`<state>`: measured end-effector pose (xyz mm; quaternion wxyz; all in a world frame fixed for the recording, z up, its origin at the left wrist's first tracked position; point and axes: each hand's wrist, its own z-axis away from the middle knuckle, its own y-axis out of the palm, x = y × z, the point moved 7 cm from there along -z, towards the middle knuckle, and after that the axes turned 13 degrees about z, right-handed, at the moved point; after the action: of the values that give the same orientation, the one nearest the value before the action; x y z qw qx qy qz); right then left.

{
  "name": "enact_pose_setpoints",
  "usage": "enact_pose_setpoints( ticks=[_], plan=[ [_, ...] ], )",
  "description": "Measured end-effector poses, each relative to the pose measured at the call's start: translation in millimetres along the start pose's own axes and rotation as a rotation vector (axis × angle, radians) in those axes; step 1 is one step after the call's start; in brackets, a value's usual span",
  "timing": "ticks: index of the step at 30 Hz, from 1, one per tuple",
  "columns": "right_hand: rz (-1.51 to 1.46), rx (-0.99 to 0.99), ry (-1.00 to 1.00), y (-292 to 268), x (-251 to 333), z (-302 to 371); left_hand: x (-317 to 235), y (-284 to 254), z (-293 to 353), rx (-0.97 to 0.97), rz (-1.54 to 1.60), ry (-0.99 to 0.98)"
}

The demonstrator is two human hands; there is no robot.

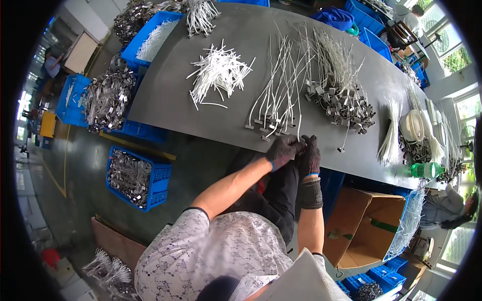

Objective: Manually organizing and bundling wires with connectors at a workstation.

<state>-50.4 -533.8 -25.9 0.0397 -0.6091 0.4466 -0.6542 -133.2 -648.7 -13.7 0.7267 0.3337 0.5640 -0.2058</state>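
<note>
Both of my hands wear dark knit gloves and meet at the table's near edge. My left hand [285,150] is closed in a pinch at the lower end of a thin wire with a white sleeve [300,123], which runs away over the tabletop. Right beside it, my right hand [310,156] has its fingers drawn together; whatever they pinch is too small to make out. Just beyond lie loose sleeved wires with small metal clips [271,123]. A denser bundle of clipped wires [346,103] lies to their right. Short white sleeves [221,72] form a pile farther left.
The grey table [170,95] curves around me. Blue crates of clipped parts stand at the left, one on the floor [138,178]. An open cardboard box [359,231] sits at my right. White tube bundles [390,133] and a green bottle [424,170] are on the right side.
</note>
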Motion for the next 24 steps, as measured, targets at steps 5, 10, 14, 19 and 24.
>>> enact_pose_setpoints(
  ticks=[5,10,14,19,24],
  plan=[
    [-0.194,-0.153,0.442,-56,-36,-14,-11,-124,-51,-0.194,-0.303,-0.165],
    [0.829,-0.461,0.429,-134,-66,-33,-40,-287,-42,-0.684,-0.987,-0.510],
    [0.850,0.036,0.595,-111,-132,-62,-19,-318,-57,-0.736,-0.964,-0.538],
    [0.482,0.083,-0.214,-81,-114,-5,2,-326,-64,-0.690,-1.006,-0.491],
    [0.667,0.063,0.398,-74,-179,179,36,-303,-31,-0.701,0.023,-0.490]
  ],
)
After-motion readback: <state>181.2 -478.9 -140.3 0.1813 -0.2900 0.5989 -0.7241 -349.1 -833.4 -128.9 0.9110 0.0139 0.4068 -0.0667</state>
